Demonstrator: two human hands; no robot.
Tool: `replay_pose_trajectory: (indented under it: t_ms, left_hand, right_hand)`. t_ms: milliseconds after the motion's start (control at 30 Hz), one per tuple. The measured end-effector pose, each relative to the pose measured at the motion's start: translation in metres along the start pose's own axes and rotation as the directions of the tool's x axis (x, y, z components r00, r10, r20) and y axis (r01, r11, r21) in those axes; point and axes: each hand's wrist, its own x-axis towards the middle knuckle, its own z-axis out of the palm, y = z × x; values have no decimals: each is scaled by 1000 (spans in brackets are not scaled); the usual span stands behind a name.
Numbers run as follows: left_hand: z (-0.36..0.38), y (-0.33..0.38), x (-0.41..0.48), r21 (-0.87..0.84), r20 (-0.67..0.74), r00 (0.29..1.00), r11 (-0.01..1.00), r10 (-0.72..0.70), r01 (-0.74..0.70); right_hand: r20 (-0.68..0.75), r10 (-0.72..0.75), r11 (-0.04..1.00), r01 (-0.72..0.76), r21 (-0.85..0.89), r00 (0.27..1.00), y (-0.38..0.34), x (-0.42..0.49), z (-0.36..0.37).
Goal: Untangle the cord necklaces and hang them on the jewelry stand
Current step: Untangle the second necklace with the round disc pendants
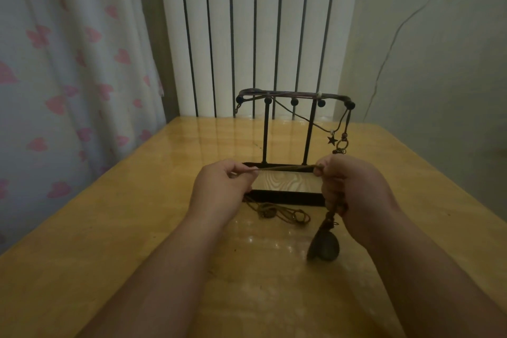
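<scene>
1. Cord necklace [285, 168] is held stretched in the air between both hands, just in front of the jewelry stand [265, 134].
2. One end of the cord is pinched between the thumb and fingertips of the left hand [219, 189], so that grip is clamped on the cord.
3. The other end is enclosed by the curled fingers of the right hand [354, 189], whose grip is likewise clamped on the cord.
4. A dark pendant [325, 245] is seen hanging from below the right hand, low over the wooden surface [109, 228]; whether it touches cannot be told.
5. A second necklace [277, 212] is left in a loose tangle on the surface, just in front of the stand's base and between the forearms.
6. Near the right end of the stand's top bar, cords are hung with a star charm [332, 140] and, just beside it, a ring charm [343, 144].
7. A white slatted panel [247, 35] is seen behind the surface, and a heart-print curtain [68, 63] at the left.
</scene>
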Motion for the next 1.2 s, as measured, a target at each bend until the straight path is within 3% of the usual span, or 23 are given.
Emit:
replay_pose_trajectory:
  t_ms: [100,267,333,433,533,633,967,1200]
  left_hand:
    - [-4,-1,1,-40,-77,994,996,-82,79]
    - [0,0,4,47,-43,986,986,-161,163]
    - [0,4,1,129,-67,994,988,-82,90]
    - [-3,9,-7,95,-116,975,979,192,-181]
    - [-2,9,-13,-39,19,919,918,395,-394]
    - [0,7,-16,-22,76,850,853,522,-522]
    - [3,4,-16,124,132,826,818,548,-562]
    - [3,4,-17,111,125,815,809,565,-578]
  right_hand:
    - [108,-3,993,-10,114,994,3,-10,-6]
    - [261,68,998,-70,-1,963,4,-10,-5]
    - [253,12,999,-1,-43,968,4,-11,-3]
    - [229,-54,992,78,-95,972,5,-12,1]
    - [221,-101,984,130,-119,970,7,-11,4]
    - [211,-125,975,159,-154,969,8,-10,6]
    - [185,-221,930,264,-256,958,10,-10,6]
    - [195,-237,919,284,-272,952,9,-10,6]
